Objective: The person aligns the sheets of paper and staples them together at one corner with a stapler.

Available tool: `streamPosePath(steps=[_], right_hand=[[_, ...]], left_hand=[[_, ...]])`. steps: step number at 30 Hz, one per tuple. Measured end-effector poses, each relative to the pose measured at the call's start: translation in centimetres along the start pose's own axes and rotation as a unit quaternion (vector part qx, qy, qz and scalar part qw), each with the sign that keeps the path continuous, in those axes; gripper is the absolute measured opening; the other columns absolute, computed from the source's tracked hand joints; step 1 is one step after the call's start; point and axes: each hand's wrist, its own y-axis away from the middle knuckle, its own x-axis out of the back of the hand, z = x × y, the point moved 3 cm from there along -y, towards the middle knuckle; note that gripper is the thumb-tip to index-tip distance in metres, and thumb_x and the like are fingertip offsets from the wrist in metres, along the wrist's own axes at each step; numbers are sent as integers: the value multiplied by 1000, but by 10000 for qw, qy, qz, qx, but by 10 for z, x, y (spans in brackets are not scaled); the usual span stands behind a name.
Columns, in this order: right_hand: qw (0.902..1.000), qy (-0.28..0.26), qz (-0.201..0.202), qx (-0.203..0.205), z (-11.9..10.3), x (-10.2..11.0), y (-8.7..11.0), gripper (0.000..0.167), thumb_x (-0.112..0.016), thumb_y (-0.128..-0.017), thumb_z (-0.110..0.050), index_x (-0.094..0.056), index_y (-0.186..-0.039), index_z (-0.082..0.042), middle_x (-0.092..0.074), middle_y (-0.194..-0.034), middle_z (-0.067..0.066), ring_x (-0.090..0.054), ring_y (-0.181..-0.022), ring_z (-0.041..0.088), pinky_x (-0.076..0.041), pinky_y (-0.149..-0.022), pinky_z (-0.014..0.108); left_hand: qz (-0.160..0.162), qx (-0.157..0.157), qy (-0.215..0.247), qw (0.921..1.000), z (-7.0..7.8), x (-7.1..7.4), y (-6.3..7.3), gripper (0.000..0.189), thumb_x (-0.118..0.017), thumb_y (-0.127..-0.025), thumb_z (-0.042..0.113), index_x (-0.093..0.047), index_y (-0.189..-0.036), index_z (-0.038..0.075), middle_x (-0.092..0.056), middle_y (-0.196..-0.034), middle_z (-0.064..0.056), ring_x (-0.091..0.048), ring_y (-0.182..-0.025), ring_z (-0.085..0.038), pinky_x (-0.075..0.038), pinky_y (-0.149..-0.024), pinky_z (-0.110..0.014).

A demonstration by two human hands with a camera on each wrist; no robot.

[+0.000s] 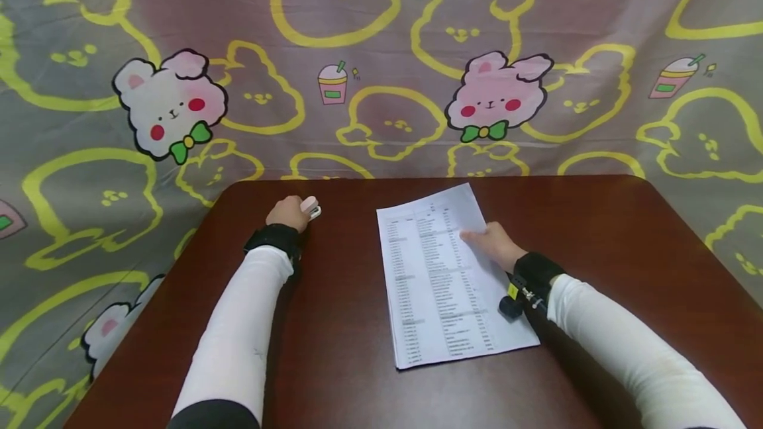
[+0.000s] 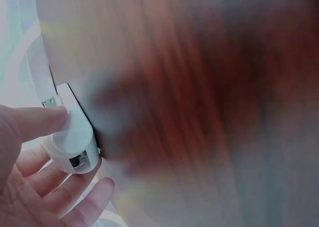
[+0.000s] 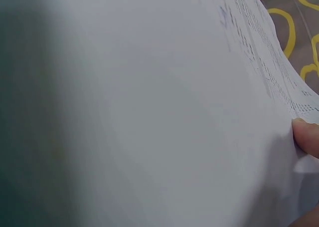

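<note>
Near the table's far left edge, my left hand [image 1: 289, 212] holds a small white stapler [image 1: 310, 207]. The left wrist view shows the thumb on top of the stapler [image 2: 76, 129] and the fingers curled beneath it. To the right of the table's middle, my right hand [image 1: 493, 243] pinches a stack of printed paper sheets [image 1: 438, 283] by its right edge. Its thumb lies over the top sheet; the other fingers are mostly hidden. In the right wrist view the paper [image 3: 149, 107] fills most of the picture, slightly bent, with the thumb [image 3: 306, 137] at its edge.
The dark brown table [image 1: 346, 296] has rounded far corners. Right behind it hangs a curtain [image 1: 381, 32] printed with cartoon rabbits and yellow outlines. A black wrist camera [image 1: 510, 308] on the right arm overlaps the sheets' right side.
</note>
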Motion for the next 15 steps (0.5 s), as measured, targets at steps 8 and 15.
streamPosePath(steps=[8,15], right_hand=[[10000,-22,-3,40,-1,2,5,46,-57,-98,-33,-51,-133,-4,-68,-102,14,-67,-79,26,-51,-70,33],[9999,-129,-47,83,0,-1,3,46,-59,-97,-35,-52,-132,-5,-68,-103,14,-68,-78,26,-52,-70,33]], left_hand=[[-145,-428,-131,9989,10,-7,6,29,-61,-93,14,-59,-116,-5,-66,-107,-23,-63,-93,-36,-47,-84,-51],[-194,-873,-129,9959,20,-15,20,31,-62,-93,13,-58,-120,-2,-66,-109,-20,-63,-90,-33,-47,-84,-48]])
